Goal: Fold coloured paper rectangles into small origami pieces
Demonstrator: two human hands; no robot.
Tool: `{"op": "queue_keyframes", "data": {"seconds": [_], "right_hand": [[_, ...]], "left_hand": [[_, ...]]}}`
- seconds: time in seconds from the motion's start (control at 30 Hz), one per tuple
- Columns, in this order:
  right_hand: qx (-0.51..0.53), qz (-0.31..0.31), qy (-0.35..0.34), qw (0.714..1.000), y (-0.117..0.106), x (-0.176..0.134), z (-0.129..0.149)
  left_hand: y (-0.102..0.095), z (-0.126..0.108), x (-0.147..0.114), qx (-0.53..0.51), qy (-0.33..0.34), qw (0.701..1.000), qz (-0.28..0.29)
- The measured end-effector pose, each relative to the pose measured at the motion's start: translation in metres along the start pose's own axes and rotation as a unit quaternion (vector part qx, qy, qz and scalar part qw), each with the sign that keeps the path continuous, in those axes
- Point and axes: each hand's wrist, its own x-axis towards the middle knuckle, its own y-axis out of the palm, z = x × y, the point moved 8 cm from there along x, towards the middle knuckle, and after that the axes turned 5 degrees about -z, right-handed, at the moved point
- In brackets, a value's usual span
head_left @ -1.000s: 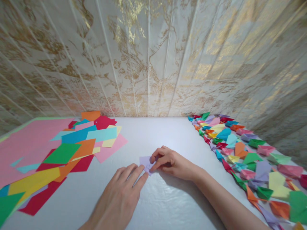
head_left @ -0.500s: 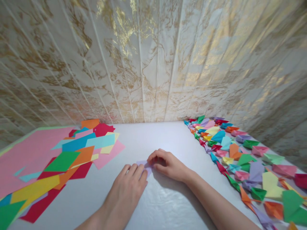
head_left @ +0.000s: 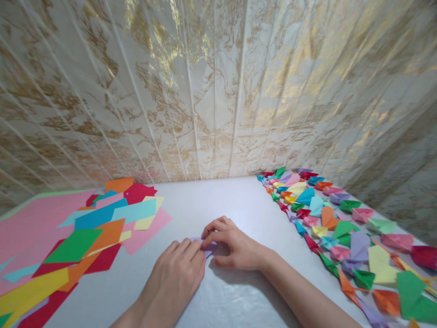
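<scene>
White table (head_left: 235,198) before me: coloured sheets (head_left: 73,246), ten o'clock; folded papers (head_left: 328,217), two o'clock; purple paper (head_left: 210,249), twelve o'clock.

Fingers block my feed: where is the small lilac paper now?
In the head view, the small lilac paper sits just left of and below center, between the left hand and right hand, partly hidden by both.

Prob. home rm., craft use, gold-patterned drape (head_left: 205,91) w/ vert. folds directly behind wht. tbl. (head_left: 218,198), asst. loose col. paper (head_left: 73,246) at L, rows of folded paper pcs. (head_left: 329,218) along R side.
</scene>
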Motion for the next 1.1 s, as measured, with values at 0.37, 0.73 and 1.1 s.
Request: {"op": "queue_keyframes", "data": {"seconds": [0.37,0.73,1.1], "right_hand": [[0.3,-0.092,0.238,0.919,0.006,-0.005,-0.03],[0.444,-0.122,0.28,0.843,0.025,-0.003,-0.026],[0.448,-0.147,0.247,0.847,0.018,-0.005,-0.026]], "left_hand": [[0.033,0.042,-0.006,-0.479,-0.33,0.807,0.1],[0.04,0.048,-0.015,-0.608,-0.425,0.669,0.045],[0.047,0.038,-0.018,-0.698,-0.441,0.559,0.069]]}}
